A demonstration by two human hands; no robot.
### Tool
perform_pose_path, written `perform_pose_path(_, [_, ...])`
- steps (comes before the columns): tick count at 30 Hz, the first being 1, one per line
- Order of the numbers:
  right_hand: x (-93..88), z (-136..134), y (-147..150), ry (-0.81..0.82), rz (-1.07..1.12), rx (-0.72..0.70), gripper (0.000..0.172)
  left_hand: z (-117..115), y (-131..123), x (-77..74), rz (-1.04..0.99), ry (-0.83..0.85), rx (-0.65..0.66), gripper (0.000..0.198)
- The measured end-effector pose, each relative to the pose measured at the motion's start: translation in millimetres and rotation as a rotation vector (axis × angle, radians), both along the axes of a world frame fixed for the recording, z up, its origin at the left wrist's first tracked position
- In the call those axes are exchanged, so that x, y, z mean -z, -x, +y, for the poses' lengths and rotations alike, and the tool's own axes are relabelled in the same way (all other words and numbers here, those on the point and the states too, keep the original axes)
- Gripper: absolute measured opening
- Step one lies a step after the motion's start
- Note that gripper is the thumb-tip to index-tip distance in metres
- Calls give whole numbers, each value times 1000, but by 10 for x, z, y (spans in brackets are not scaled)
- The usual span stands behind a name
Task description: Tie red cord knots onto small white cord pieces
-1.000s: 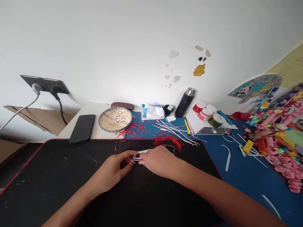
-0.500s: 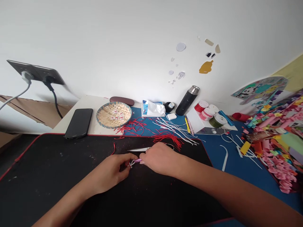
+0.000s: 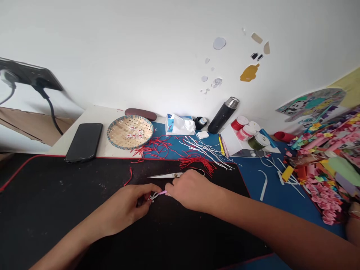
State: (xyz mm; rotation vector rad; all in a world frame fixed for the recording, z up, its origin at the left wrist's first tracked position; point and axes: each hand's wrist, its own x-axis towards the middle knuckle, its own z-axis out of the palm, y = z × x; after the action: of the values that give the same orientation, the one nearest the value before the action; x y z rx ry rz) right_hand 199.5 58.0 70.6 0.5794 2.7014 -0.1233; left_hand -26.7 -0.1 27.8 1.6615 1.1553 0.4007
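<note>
On the black mat [image 3: 70, 210] are one pair of scissors [image 3: 168, 175] and one white bow [image 3: 153, 196]. Beyond it sit one phone [image 3: 84, 141], one basket [image 3: 129, 132] and one flask [image 3: 223, 114].

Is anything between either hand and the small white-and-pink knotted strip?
Nothing visible: the left hand and right hand both pinch the small white-and-pink knotted strip; silver scissors lie behind the right hand.

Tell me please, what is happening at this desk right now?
A person works with two bare hands over a black mat. The left hand and the right hand pinch a small white and pink knot between their fingertips. Scissors lie on the mat just behind the right hand. Farther back lie red cords, white cords, a woven basket and a phone.
</note>
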Motion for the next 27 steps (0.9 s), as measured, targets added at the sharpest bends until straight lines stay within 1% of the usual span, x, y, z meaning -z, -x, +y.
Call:
perform_pose_path(8, [81, 20, -42, 23, 29, 45, 26, -8, -14, 54, -26, 40, -30, 44])
perform_pose_path(14, [130, 0, -6, 52, 38, 20, 26, -26, -20, 85, -45, 50, -45, 43])
perform_pose_path(17, [110, -50, 27, 56, 43, 13, 27, -29, -30, 89, -35, 45, -28, 44])
perform_pose_path(23, [-13, -164, 144, 60, 7, 27, 30, -41, -42, 72, -32, 9, -37, 39])
perform_pose_path(27, [-5, -202, 169, 72, 10, 41, 31, -54, -40, 83, -33, 1, -24, 36])
